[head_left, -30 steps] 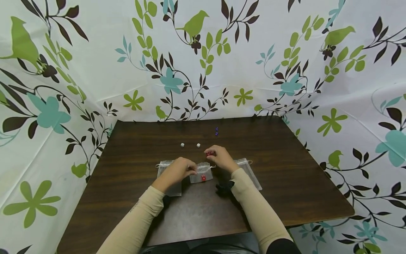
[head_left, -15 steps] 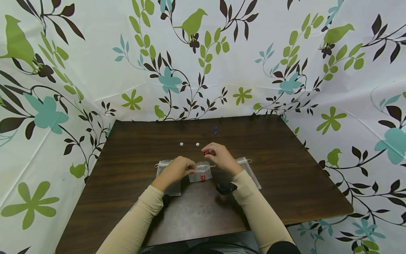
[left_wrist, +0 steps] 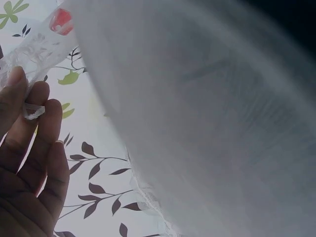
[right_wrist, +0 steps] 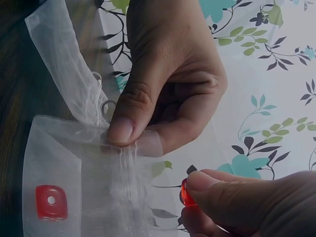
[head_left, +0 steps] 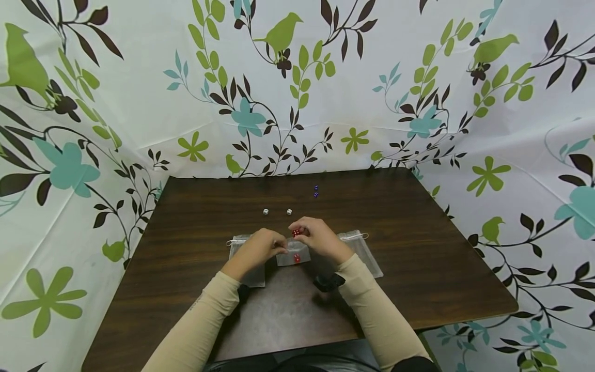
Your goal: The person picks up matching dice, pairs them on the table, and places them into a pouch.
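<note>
My left hand (head_left: 259,249) pinches the gathered top of a small sheer white drawstring bag (head_left: 284,259) between thumb and fingers. Through the mesh shows one red die (right_wrist: 51,201) near the bag's bottom. Just beyond the bag's mouth, my right hand (head_left: 319,238) pinches a second red die (right_wrist: 185,193), its fingertips hiding part of it. In the right wrist view the held die is close beside the bag's top edge. The left wrist view is largely covered by pale mesh, with the left hand (left_wrist: 32,163) at its left side.
Another sheer bag (head_left: 254,278) lies partly under the left forearm, and a third sheer bag (head_left: 364,253) lies right of the right wrist. Farther back are a white die (head_left: 266,212), another white die (head_left: 289,212) and two blue dice (head_left: 316,195). A patterned cloth (head_left: 297,103) stands behind the table (head_left: 418,268).
My right hand has come left and nearer with the red die, from right of the bag to over its top edge. The left hand keeps its hold, almost unmoved.
</note>
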A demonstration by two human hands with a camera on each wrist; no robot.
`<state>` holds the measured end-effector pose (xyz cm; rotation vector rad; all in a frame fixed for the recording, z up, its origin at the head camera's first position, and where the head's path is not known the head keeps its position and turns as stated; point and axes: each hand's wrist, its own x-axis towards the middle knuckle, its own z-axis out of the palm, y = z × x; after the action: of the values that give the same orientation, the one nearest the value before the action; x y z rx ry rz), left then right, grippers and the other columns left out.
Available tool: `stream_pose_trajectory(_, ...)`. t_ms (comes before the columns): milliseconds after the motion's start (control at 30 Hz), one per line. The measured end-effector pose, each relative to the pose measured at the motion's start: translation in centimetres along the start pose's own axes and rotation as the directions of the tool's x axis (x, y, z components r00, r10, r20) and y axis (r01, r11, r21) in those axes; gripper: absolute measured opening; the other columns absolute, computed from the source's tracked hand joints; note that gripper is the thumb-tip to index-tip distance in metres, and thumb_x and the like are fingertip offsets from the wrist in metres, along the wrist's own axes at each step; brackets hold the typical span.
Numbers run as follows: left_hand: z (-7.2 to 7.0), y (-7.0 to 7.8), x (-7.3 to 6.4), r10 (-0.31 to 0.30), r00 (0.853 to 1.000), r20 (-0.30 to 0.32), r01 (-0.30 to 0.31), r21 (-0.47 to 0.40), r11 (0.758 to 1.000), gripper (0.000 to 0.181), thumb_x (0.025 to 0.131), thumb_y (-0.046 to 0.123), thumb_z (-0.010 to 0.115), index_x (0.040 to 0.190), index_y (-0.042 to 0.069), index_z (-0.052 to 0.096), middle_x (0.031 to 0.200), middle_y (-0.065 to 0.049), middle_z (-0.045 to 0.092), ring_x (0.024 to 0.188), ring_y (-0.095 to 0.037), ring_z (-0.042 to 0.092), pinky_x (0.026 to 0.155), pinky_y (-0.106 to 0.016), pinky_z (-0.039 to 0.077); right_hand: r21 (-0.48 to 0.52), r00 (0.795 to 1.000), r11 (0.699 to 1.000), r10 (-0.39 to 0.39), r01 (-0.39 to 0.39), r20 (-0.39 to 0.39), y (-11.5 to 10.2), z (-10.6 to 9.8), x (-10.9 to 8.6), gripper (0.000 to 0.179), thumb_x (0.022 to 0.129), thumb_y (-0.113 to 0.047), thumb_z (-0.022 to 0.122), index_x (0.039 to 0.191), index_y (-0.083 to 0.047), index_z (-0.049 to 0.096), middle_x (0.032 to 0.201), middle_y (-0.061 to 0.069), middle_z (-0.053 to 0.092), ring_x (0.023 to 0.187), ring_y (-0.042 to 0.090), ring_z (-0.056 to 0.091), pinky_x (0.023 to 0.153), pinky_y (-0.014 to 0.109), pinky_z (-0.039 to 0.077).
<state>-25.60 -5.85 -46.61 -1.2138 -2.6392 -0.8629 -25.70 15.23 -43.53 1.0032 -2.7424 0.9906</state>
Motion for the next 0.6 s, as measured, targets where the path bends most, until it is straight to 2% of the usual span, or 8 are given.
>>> stream_pose_trajectory(233,-0.15,0.11,-0.02,0.008,1.000,-0.008,-0.008,0.012,1.000,0.008,0.080,0.017,0.077,0.076,0.016,0.071,0.074,0.008,0.069,0.067,-0.001,0.061,0.060,-0.018,0.048,-0.026,0.999,0.999,0.025,-0.024,0.039,-0.26,0.15,0.03,0.028,0.086,-0.005,0.071,0.113,-0.005,0.068,0.101,0.004,0.067,0.084,0.014,0.062,0.070,0.022,0.051)
stream_pose_trajectory(500,-0.21,0.31,-0.09,0.011,1.000,-0.014,-0.011,0.021,1.000,0.005,0.080,0.017,0.077,0.078,0.017,0.072,0.076,0.008,0.070,0.068,-0.002,0.062,0.061,-0.019,0.049,-0.061,0.996,0.998,0.013,-0.008,0.088,-0.28,0.48,-0.20,0.031,0.087,-0.008,0.070,0.117,-0.001,0.067,0.109,0.005,0.067,0.091,0.016,0.063,0.075,0.024,0.052)
stream_pose_trajectory(600,-0.20,0.33,-0.09,0.018,1.000,-0.024,-0.017,0.015,1.000,0.006,0.080,0.016,0.077,0.077,0.016,0.072,0.077,0.008,0.070,0.069,-0.003,0.062,0.062,-0.020,0.050,-0.057,0.997,0.998,0.011,-0.006,0.072,-0.36,0.42,-0.31,0.029,0.088,-0.008,0.069,0.116,-0.001,0.067,0.111,0.006,0.067,0.092,0.018,0.065,0.077,0.027,0.053)
